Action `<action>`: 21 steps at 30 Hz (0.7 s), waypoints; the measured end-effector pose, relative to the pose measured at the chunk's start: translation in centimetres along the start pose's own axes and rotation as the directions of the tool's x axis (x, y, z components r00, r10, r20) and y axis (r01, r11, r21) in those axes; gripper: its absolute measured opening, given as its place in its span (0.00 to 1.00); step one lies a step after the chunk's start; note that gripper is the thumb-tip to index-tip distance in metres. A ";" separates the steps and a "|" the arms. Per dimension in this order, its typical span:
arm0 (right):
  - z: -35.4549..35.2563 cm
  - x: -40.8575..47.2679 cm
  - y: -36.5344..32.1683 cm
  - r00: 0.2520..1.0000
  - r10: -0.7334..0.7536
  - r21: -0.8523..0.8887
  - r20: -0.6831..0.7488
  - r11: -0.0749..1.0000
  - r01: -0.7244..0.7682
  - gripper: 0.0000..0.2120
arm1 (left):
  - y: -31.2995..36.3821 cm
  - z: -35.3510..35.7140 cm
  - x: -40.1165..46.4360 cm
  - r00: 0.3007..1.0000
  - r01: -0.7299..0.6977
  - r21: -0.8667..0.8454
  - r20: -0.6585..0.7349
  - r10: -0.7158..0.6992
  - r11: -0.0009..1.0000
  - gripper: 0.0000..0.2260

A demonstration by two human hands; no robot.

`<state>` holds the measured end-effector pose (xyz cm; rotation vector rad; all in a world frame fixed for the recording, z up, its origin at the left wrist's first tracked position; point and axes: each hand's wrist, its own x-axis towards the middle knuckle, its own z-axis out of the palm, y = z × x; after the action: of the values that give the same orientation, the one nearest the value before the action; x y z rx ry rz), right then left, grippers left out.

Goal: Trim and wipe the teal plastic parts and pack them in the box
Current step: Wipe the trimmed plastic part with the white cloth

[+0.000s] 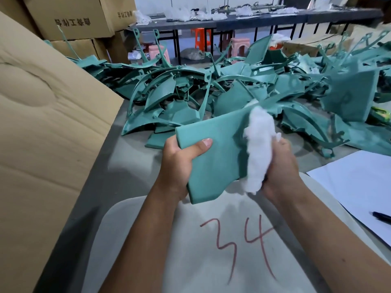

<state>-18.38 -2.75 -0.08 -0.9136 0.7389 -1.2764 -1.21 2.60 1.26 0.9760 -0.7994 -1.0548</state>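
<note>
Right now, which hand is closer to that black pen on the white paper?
Right. The right hand, gripping the white wad, is on the pen's side; the left hand holds the teal part farther away.

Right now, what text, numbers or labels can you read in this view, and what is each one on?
"34": handwritten in red on the pale mat under the hands.
Black printed characters on the stacked cardboard boxes: they appear mirrored or upside down and blurred, so not readable.
White sheet of paper at right: no writing visible.
Held teal part: no marking visible.
</note>
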 end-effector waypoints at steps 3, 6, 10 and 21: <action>-0.5 0.7 -0.7 0.989 0.087 0.117 -0.121 0.990 -0.073 0.13 | 0.3 -0.7 0.2 0.995 0.062 -0.147 -0.072 -0.074 0.987 0.09; 0.6 0.2 -0.9 0.997 -0.028 -0.080 -0.074 0.997 0.022 0.17 | 0.3 -0.7 0.5 0.984 0.003 -0.163 -0.174 -0.031 0.987 0.09; 1.6 -1.1 0.4 0.946 -0.268 -0.528 0.181 0.785 0.323 0.22 | -0.5 0.2 0.5 0.973 -0.039 -0.097 -0.229 0.016 0.994 0.06; 2.6 -2.1 -0.7 0.981 0.069 0.010 0.183 0.997 -0.072 0.23 | 0.1 -0.8 -0.2 0.967 0.234 -0.372 -0.006 -0.254 0.898 0.22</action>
<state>-16.77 -0.35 1.65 -0.9692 0.6101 -1.1179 -0.50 3.02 1.01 0.7885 -0.4151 -1.3345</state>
